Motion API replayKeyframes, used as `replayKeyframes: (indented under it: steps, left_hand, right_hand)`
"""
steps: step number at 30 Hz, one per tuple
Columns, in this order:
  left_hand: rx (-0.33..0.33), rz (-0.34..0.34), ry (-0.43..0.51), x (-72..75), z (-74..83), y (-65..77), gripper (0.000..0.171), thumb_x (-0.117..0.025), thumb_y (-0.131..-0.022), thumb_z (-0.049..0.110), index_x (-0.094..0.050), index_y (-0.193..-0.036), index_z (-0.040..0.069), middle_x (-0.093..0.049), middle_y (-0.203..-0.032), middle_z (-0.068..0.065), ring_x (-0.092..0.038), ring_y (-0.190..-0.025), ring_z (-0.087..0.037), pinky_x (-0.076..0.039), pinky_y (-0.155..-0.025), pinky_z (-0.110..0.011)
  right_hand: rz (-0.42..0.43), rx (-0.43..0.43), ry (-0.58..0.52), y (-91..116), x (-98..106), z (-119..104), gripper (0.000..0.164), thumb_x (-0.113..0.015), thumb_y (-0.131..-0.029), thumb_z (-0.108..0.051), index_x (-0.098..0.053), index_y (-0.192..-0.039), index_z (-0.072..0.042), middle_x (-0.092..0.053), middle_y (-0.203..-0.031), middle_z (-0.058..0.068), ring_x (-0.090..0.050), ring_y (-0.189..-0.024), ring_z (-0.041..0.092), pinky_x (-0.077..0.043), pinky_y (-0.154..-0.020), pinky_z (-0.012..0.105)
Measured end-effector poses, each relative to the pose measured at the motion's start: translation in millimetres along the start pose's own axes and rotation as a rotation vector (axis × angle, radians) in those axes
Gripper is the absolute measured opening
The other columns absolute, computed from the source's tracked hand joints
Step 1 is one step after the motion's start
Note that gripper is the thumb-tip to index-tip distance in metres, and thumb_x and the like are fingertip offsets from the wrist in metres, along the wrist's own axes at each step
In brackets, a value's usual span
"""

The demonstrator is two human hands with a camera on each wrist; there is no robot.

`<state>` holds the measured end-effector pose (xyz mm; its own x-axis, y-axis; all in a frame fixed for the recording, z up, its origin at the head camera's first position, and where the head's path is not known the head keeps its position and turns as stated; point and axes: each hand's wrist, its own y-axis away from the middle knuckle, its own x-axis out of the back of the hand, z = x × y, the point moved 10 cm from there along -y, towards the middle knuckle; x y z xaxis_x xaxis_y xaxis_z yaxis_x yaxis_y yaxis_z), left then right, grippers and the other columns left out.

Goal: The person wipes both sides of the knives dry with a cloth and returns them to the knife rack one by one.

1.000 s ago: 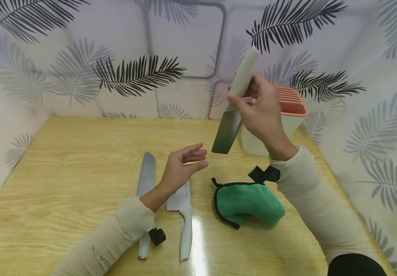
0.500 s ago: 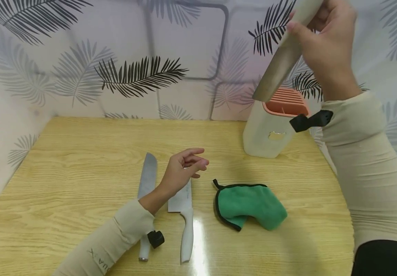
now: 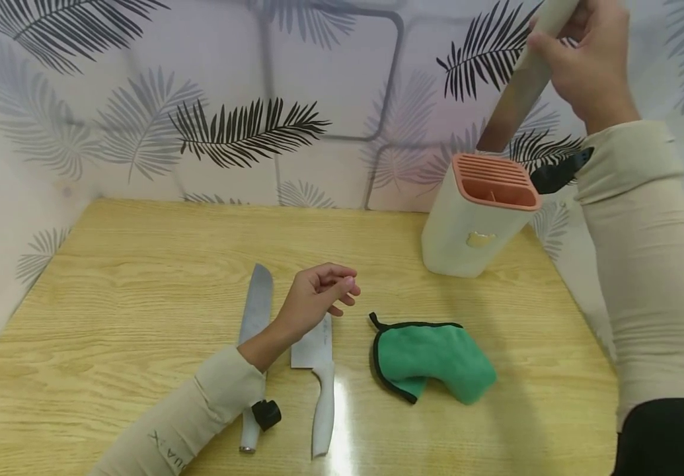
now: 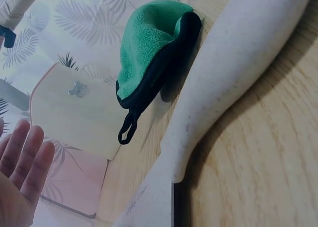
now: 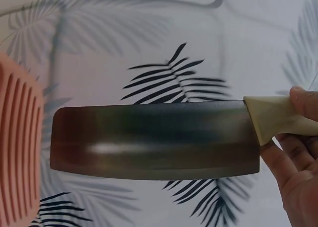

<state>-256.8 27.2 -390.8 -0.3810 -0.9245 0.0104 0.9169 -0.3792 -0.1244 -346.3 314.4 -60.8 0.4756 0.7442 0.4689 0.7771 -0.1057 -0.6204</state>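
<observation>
My right hand (image 3: 600, 69) grips a cleaver (image 5: 154, 140) by its pale handle, high at the upper right. Its broad blade slants down, with the tip just above the slotted orange top of a cream knife block (image 3: 455, 231); in the right wrist view the blade and block are apart. My left hand (image 3: 312, 297) holds nothing, its fingers loose, above the blade of a second cleaver (image 3: 322, 416) lying flat on the table. To its left lies a long knife (image 3: 256, 301), partly hidden under the left forearm.
A folded green cloth (image 3: 437, 360) with black edging and a loop lies right of the second cleaver. The wooden table (image 3: 139, 264) meets a leaf-patterned backdrop (image 3: 342, 165) at the back and sides.
My right hand has carried the cleaver up and to the right, from in front of the block to above it. My left hand has stayed nearly in place, its fingers slightly lower.
</observation>
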Motion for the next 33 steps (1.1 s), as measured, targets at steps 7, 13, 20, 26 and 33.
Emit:
replayKeyframes:
  steps: [7,13,20,26,33]
  left_hand:
    - [0.0,-0.008,0.001,1.6,0.4,1.7,0.024,-0.059,-0.101,0.014,-0.067,-0.119,0.0,-0.075,-0.096,-0.012,-0.07,-0.077,-0.004,-0.059,-0.061,-0.023]
    - [-0.002,-0.003,0.004,3.5,0.1,3.6,0.024,-0.059,-0.101,0.014,-0.067,-0.119,0.0,-0.075,-0.095,-0.01,-0.07,-0.077,-0.004,-0.058,-0.06,-0.024]
    - [0.002,-0.021,0.001,3.4,0.6,7.7,0.026,-0.058,-0.102,0.015,-0.066,-0.119,-0.002,-0.075,-0.096,-0.012,-0.07,-0.076,-0.005,-0.059,-0.061,-0.024]
    - [-0.002,-0.019,-0.015,4.5,2.3,8.9,0.025,-0.059,-0.101,0.015,-0.067,-0.119,0.0,-0.075,-0.095,-0.01,-0.07,-0.076,-0.005,-0.059,-0.06,-0.025]
    - [0.004,-0.026,-0.021,4.5,1.9,10.4,0.024,-0.058,-0.102,0.015,-0.067,-0.118,-0.001,-0.076,-0.092,-0.003,-0.07,-0.076,-0.005,-0.059,-0.06,-0.025]
  right_hand:
    - [-0.014,-0.09,-0.021,4.0,-4.4,29.6,0.048,-0.06,-0.099,-0.012,-0.047,-0.144,-0.018,-0.059,-0.143,0.002,-0.057,-0.122,0.008,-0.027,-0.125,0.034]
    - [-0.037,-0.095,-0.004,4.7,-11.0,41.5,0.047,-0.059,-0.099,-0.011,-0.048,-0.144,-0.016,-0.062,-0.139,0.002,-0.057,-0.117,0.006,-0.029,-0.125,0.037]
    - [-0.058,-0.119,0.01,7.3,-22.0,66.3,0.045,-0.06,-0.099,-0.012,-0.05,-0.142,-0.014,-0.063,-0.138,0.004,-0.059,-0.115,0.004,-0.034,-0.123,0.035]
    - [-0.056,-0.208,-0.07,18.9,-30.5,94.7,0.047,-0.062,-0.097,-0.009,-0.049,-0.142,-0.012,-0.064,-0.136,0.004,-0.06,-0.115,0.008,-0.038,-0.12,0.038]
    - [-0.103,-0.254,-0.116,32.2,-49.6,125.1,0.044,-0.06,-0.098,-0.01,-0.048,-0.14,-0.011,-0.065,-0.12,-0.001,-0.06,-0.113,0.011,-0.042,-0.116,0.042]
